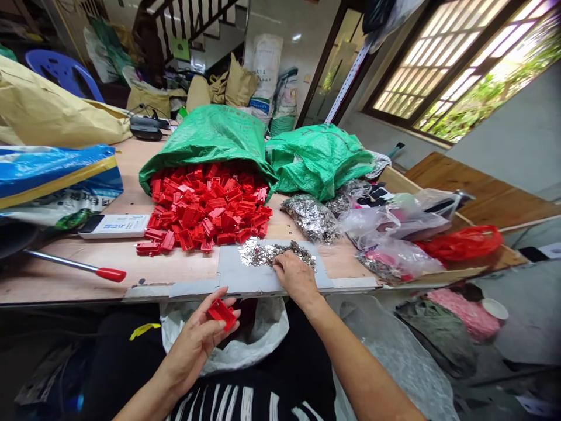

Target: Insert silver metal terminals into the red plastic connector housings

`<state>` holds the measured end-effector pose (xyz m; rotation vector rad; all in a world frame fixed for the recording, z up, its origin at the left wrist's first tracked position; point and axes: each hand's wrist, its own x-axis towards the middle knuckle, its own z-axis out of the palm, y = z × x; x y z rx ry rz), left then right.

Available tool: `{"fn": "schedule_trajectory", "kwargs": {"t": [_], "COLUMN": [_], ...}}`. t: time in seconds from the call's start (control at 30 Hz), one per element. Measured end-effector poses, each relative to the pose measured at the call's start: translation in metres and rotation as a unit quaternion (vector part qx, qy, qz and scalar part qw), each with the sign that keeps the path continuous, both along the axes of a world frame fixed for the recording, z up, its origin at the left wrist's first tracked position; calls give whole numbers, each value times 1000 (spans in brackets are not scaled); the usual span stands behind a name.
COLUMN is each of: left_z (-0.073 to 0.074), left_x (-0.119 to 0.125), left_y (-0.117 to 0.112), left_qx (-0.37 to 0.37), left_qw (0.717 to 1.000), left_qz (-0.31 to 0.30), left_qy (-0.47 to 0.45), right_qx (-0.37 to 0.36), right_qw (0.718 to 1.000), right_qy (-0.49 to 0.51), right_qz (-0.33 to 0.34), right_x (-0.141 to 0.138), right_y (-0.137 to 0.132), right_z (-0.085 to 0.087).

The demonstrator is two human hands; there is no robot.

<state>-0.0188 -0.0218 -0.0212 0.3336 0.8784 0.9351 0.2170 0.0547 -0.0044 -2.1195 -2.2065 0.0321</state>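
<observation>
A small red plastic housing (222,314) rests in my left hand (202,333), its fingers curled round it, just in front of the table edge. My right hand (297,277) reaches onto a pile of small shiny metal pieces (259,254), thumb and fingertips pinched together. Whether a piece is between those fingertips I cannot make out. The metal pieces lie on a grey sheet (236,280) at the table's front edge. Behind them, a heap of similar red plastic housings (205,210) spills from a green woven sack (214,134).
Bags of metal parts (312,216) lie to the right, near a second green sack (319,158) and a wooden tray (473,269) of plastic bags. On the left are a red-tipped lever (109,274) and a white box (116,226). An open white sack (267,333) is below the edge.
</observation>
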Motion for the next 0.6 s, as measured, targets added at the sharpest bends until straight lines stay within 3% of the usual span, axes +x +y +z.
{"fn": "schedule_trajectory", "kwargs": {"t": [0.3,0.6], "left_z": [-1,-2], "left_x": [4,9], "left_y": [-1,-2], "left_qx": [20,55], "left_qw": [999,996], "left_qz": [-6,22], "left_qy": [39,73], "right_qx": [29,-2], "right_qw": [997,1000], "right_qy": [73,4], "right_qz": [-19,-14], "right_x": [7,6], "right_y": [0,-1], "right_z": [3,1]}}
